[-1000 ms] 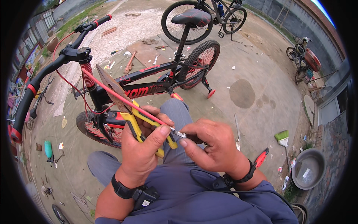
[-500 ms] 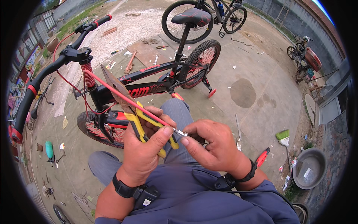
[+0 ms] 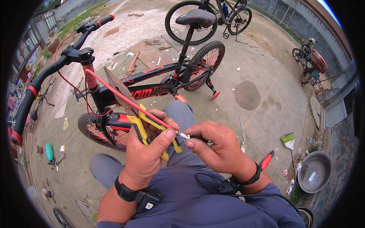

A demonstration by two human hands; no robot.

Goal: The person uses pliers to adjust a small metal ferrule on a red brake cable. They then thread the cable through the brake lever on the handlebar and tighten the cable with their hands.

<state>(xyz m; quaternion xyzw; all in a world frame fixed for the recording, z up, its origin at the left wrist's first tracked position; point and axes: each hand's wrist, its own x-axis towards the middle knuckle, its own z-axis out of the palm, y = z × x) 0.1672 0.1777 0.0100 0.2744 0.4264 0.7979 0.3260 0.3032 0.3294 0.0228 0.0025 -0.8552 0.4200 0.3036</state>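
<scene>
My left hand [image 3: 146, 146] is closed round pliers [image 3: 141, 121] with yellow and black handles and rusty jaws that point up and away. Between its thumb and fingers it also pinches a red brake cable [image 3: 123, 98], which runs back toward the bike's handlebar. At the cable's end sits a small silver metal fitting [image 3: 184, 135]. My right hand [image 3: 213, 146] pinches this fitting between thumb and forefinger. Just beyond my hands stands a black and red bicycle [image 3: 152, 89] with a spring-like red sleeve under its handlebar.
A second bicycle [image 3: 190, 22] stands behind. On the right are a grey basin [image 3: 315, 173], a green broom [image 3: 289, 140] and a motor vehicle [image 3: 313, 60]. Red-handled pliers [image 3: 267, 160] show by my right wrist. A wrench [image 3: 159, 60] and a green bottle [image 3: 49, 151] lie on the ground.
My right fingers have shifted very slightly at the silver fitting. The left hand, pliers and cable hold almost the same place.
</scene>
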